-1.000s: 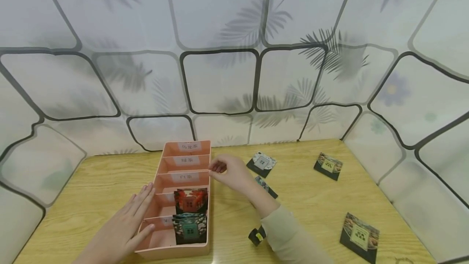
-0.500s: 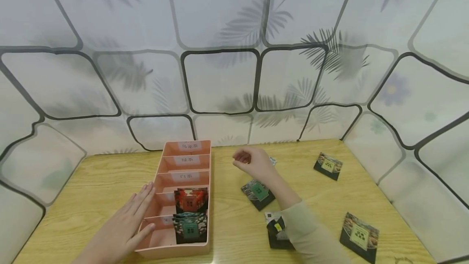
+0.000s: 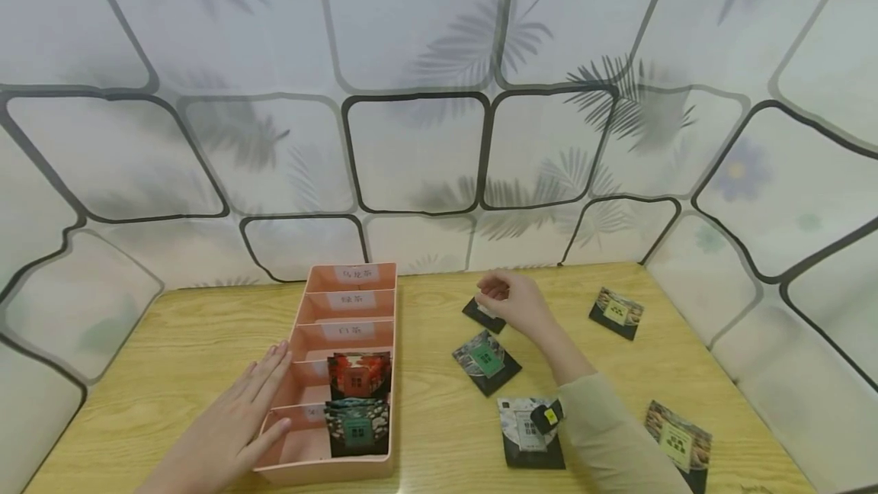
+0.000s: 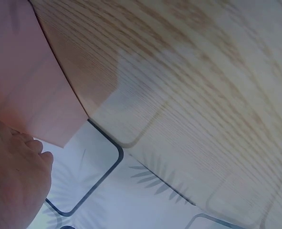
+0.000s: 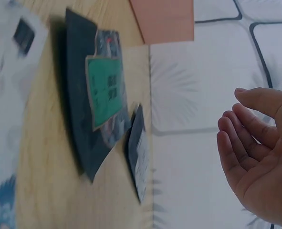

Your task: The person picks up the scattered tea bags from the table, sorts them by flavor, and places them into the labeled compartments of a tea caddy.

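Note:
My left hand [image 3: 229,418] lies with straight fingers along the left side of a pink divided box [image 3: 343,469]. Red tea sachets [image 3: 358,378] and green-labelled tea sachets [image 3: 357,433] stand in its two nearest compartments. Out on the table, my right hand [image 3: 524,315] hovers by a white-and-black tea sachet [image 3: 480,316], partly covering it. In the right wrist view its fingers [image 5: 241,148] are loosely bent, the thumb is apart, and nothing is held. A green-labelled sachet [image 3: 485,360] lies just nearer, and a white-patterned sachet [image 3: 528,452] below the right wrist.
Two more sachets with yellow-green labels lie at the right, one farther back [image 3: 616,313] and one near the front [image 3: 677,441]. Paper labels [image 3: 351,300] mark the box's compartments. A patterned cloth wall [image 3: 418,158] encloses the wooden table [image 3: 185,349] behind and at the sides.
My right hand has moved from the box's right edge rightward to the back sachet, uncovering the green-labelled and white-patterned sachets. My left hand has stayed at the box.

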Demonstrator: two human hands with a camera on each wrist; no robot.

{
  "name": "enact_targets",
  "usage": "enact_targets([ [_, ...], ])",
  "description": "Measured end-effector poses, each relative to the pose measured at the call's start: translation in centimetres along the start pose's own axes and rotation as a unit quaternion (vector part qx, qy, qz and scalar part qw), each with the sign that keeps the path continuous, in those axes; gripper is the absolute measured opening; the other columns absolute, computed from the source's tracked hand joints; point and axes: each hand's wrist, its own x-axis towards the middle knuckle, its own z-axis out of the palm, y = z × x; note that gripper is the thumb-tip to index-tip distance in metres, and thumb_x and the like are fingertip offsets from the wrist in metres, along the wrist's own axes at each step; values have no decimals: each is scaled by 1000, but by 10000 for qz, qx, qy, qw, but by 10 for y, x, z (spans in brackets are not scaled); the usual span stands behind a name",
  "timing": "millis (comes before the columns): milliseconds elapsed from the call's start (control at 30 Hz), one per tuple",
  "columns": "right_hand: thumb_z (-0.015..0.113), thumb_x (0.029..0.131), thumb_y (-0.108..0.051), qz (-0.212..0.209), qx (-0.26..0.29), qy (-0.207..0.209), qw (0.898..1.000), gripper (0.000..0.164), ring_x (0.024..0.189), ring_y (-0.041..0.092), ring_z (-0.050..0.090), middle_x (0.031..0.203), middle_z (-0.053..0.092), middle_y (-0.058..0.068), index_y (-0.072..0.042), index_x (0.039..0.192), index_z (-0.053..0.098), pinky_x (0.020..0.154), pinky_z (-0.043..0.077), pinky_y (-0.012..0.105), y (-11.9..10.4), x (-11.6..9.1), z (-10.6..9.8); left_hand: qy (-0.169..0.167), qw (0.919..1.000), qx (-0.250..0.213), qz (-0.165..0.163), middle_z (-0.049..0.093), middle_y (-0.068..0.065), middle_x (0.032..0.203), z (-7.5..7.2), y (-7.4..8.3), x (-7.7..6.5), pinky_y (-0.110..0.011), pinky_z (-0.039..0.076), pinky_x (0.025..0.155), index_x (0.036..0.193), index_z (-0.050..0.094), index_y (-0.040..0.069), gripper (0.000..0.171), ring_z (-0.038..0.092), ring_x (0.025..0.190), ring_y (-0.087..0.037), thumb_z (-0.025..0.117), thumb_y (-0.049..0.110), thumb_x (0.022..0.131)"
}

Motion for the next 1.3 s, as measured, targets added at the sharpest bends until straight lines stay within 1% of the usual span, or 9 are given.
enact_targets([
  [133, 74, 99, -12, 151, -13, 82, 9999, 22, 98, 27, 71, 107, 76, 16, 1, 117, 73, 90, 62, 44, 15, 2, -3, 19, 10000, 17, 32, 38, -20, 171, -1, 1, 1, -4, -11, 125, 167, 30, 3, 82, -17, 159, 9, 66, 41, 104],
  [233, 74, 99, -10, 214, 33, 138, 9997, 23, 99, 29, 71, 109, 75, 18, 3, 119, 72, 90, 62, 46, 26, 3, -6, -29, 10000, 51, 16, 37, -20, 171, -1, 0, 0, -5, -12, 125, 167, 29, 3, 82, -18, 159, 9, 65, 42, 104],
  [333, 74, 100, -10, 299, 49, 195, 9993, 26, 100, 31, 71, 110, 75, 20, 5, 121, 71, 91, 62, 47, 35, 4, -9, -69, 10000, 51, -16, 37, -20, 171, -1, 0, 0, -4, -12, 124, 168, 28, 4, 83, -18, 158, 9, 65, 43, 104],
  [433, 73, 100, -11, 422, 23, 211, 9989, 27, 102, 33, 71, 112, 75, 21, 6, 122, 71, 92, 61, 47, 42, 6, -12, -32, 10000, 41, 16, 38, -20, 170, -1, 0, 1, -4, -11, 125, 167, 28, 4, 83, -18, 159, 9, 65, 42, 104],
  [600, 73, 100, -13, 591, -43, 192, 9981, 30, 104, 34, 70, 114, 74, 22, 5, 124, 70, 94, 61, 49, 52, 9, -16, 32, 9999, 86, 81, 38, -21, 170, 0, 0, 1, -6, -11, 126, 167, 29, 3, 83, -16, 160, 7, 66, 41, 104],
  [833, 74, 99, -15, 690, -110, 96, 9975, 35, 108, 36, 69, 119, 72, 23, 6, 127, 68, 96, 60, 50, 63, 14, -16, 63, 9999, 105, 91, 38, -21, 170, 0, 1, 1, -6, -11, 127, 167, 29, 2, 82, -16, 160, 7, 66, 40, 104],
  [1033, 76, 98, -15, 798, 31, 17, 9968, 41, 115, 40, 68, 124, 70, 26, 8, 131, 66, 101, 60, 52, 72, 16, -12, -73, 9999, 106, -37, 39, -20, 170, -3, 2, 1, -5, -12, 124, 166, 31, 3, 81, -19, 158, 9, 64, 44, 104],
  [1300, 76, 98, -14, 1086, 322, 11, 9936, 48, 122, 45, 65, 131, 67, 31, 9, 137, 61, 105, 57, 54, 84, 17, -7, -50, 9999, 161, 11, 39, -21, 169, -2, 1, 1, -6, -13, 125, 165, 32, 2, 80, -18, 159, 8, 65, 42, 104],
])
